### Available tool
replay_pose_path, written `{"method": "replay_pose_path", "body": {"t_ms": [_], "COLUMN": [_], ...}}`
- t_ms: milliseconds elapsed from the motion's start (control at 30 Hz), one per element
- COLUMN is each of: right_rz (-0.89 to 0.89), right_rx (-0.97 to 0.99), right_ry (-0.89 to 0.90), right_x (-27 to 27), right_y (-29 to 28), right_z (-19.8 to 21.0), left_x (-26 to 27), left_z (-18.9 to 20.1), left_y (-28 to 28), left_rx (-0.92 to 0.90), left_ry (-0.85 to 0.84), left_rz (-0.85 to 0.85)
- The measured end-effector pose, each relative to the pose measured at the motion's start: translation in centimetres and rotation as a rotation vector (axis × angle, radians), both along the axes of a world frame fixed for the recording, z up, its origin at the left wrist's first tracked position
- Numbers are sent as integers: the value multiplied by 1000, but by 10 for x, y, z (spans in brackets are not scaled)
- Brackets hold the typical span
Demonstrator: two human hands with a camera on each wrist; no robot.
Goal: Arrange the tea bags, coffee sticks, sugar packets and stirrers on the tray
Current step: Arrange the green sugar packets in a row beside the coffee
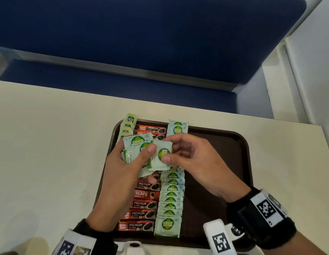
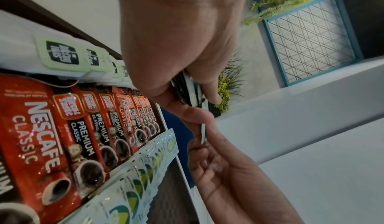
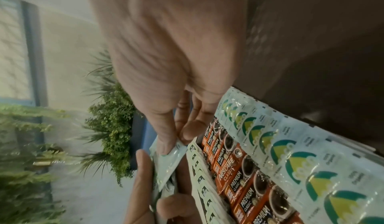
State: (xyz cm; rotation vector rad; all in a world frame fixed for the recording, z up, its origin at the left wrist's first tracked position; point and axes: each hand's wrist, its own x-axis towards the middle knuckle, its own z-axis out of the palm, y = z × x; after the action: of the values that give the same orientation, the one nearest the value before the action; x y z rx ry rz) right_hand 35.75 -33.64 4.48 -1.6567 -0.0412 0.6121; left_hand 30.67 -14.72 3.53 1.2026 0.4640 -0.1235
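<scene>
A brown tray lies on the cream table. On its left side run three columns: green-tagged tea bags, red coffee sticks and pale green sugar packets. Above them my left hand grips a fanned stack of sugar packets, thumb on top. My right hand pinches one sugar packet at the stack's right edge, between thumb and index finger. The right wrist view shows that pinched packet above the tea bags. No stirrers show.
The tray's right half is bare brown surface. Bare table stretches to the left. A blue bench seat stands beyond the far table edge, a white wall at the right. A white moulded object sits at the near edge.
</scene>
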Motion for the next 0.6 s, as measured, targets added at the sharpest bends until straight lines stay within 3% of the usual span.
{"method": "replay_pose_path", "body": {"t_ms": [200, 333, 500, 600], "right_rz": [-139, -66, -295, -279], "right_rx": [41, -2, -276, -391], "right_ry": [81, 134, -102, -195], "right_x": [-7, -15, 17, 40], "right_y": [-6, -9, -35, -40], "right_z": [-9, -17, -23, -36], "left_x": [-2, -4, -7, -8], "left_z": [-4, -5, -10, -12], "left_y": [-1, -5, 5, 10], "left_rx": [99, 143, 205, 195], "left_ry": [-21, -21, 13, 23], "left_rz": [13, 52, 61, 69]}}
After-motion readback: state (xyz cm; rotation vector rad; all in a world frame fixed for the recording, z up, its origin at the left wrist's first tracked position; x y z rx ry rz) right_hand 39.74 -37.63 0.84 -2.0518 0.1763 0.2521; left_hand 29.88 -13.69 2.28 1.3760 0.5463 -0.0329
